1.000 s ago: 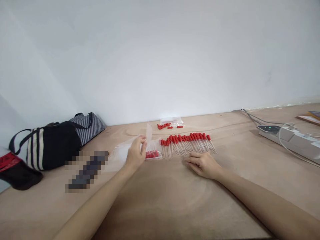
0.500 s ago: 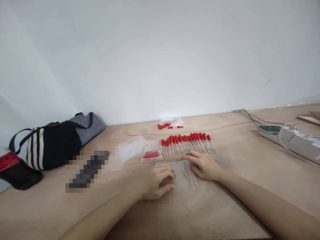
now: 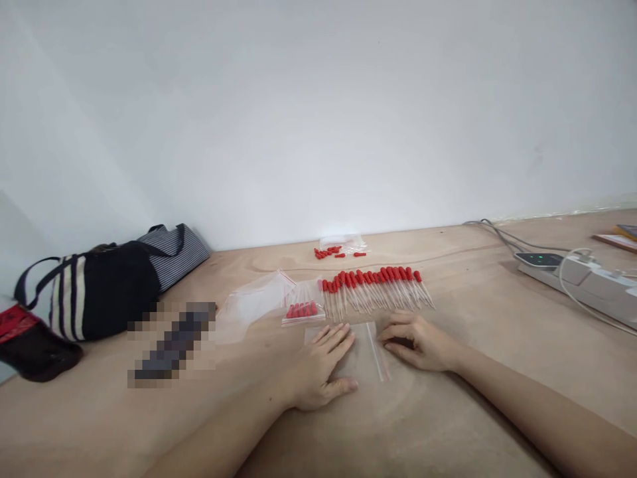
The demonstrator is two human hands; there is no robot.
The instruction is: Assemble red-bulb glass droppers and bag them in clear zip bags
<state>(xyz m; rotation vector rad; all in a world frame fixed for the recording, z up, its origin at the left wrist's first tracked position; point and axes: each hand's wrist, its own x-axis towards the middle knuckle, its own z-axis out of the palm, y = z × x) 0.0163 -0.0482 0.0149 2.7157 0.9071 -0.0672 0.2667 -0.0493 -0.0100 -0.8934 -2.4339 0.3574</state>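
A clear zip bag point(image 3: 365, 352) lies flat on the wooden table, its seal strip toward the right. My left hand point(image 3: 323, 368) rests on the bag's left part, fingers spread and thumb apart. Just right of the seal, my right hand point(image 3: 415, 342) is on the table with its fingers bent and the thumb apart, nothing seen between them. Behind the hands is a row of clear droppers with red bulbs point(image 3: 375, 279). Left of the row sits a zip bag with several red bulbs point(image 3: 302, 309) inside. More clear bags point(image 3: 259, 299) lie farther left.
Loose red bulbs point(image 3: 327, 252) and a clear bag point(image 3: 343, 243) are near the wall. At left are a black bag point(image 3: 109, 285), a dark bottle point(image 3: 37, 345) and a blurred dark object point(image 3: 174, 342). A power strip point(image 3: 587, 279) with cables stands right.
My left hand has flattened and spread its fingers on the bag. My right hand has moved right, off the seal edge. The view has shifted slightly.
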